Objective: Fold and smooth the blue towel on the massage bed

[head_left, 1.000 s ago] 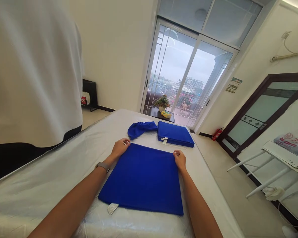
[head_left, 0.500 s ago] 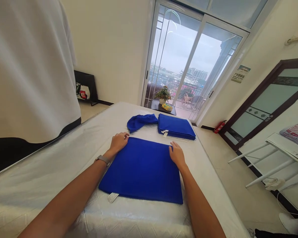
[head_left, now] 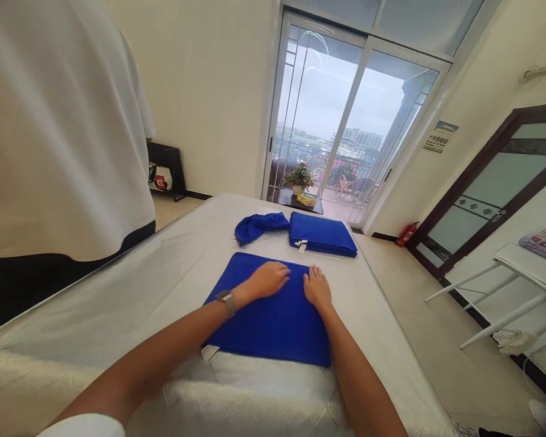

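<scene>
A flat blue cloth (head_left: pixel 268 321), folded into a rough square, lies on the plastic-covered mattress (head_left: pixel 164 291) in front of me. My left hand (head_left: pixel 269 278) rests over its upper middle, fingers stretched to the right. At the cloth's upper right edge, my right hand (head_left: pixel 317 287) lies flat with its fingers pointing away from me. A white label (head_left: pixel 209 352) sticks out at the near left corner. Beyond the cloth sit a neat stack of folded blue cloths (head_left: pixel 323 233) with white tags and a crumpled blue cloth (head_left: pixel 261 227).
A person in a white top (head_left: pixel 64 133) stands at the left side of the mattress. Past the far end, a small dark table (head_left: pixel 282 197) bears a potted plant (head_left: pixel 300 176) and a yellow pack (head_left: pixel 306 199). To the right is a white table (head_left: pixel 528 267).
My left hand has moved right, from the cloth's upper left corner onto its middle. My right hand stays near the upper right corner, now flatter. The person in white shows slightly further right.
</scene>
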A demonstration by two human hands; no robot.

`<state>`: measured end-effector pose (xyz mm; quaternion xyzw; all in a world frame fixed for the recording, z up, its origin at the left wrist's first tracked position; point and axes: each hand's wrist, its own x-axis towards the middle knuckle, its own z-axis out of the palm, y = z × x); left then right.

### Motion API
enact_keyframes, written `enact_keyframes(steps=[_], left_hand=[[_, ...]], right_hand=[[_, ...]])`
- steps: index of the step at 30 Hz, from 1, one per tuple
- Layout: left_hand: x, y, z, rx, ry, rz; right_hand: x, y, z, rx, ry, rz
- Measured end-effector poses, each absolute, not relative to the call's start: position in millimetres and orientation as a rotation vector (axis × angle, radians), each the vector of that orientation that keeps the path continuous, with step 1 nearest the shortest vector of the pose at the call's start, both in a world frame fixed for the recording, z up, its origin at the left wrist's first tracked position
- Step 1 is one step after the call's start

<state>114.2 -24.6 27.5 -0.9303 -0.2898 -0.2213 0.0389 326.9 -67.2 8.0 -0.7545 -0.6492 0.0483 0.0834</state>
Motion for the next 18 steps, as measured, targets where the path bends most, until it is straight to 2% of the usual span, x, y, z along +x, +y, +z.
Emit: enact_keyframes(steps=[3,7,18], left_hand=[[175,-37,20,-2.888,-0.719,-0.63],[202,-32,4,-2.881,-1.048,-0.574],[31,15,-11,-2.686,-1.785,-0.343]], right_hand=[[330,-70,7,-2.225,-2.007,0.102],[330,-70,7,-2.221,-1.999,0.103],[327,-65,6,-2.251,-1.906,0.141]])
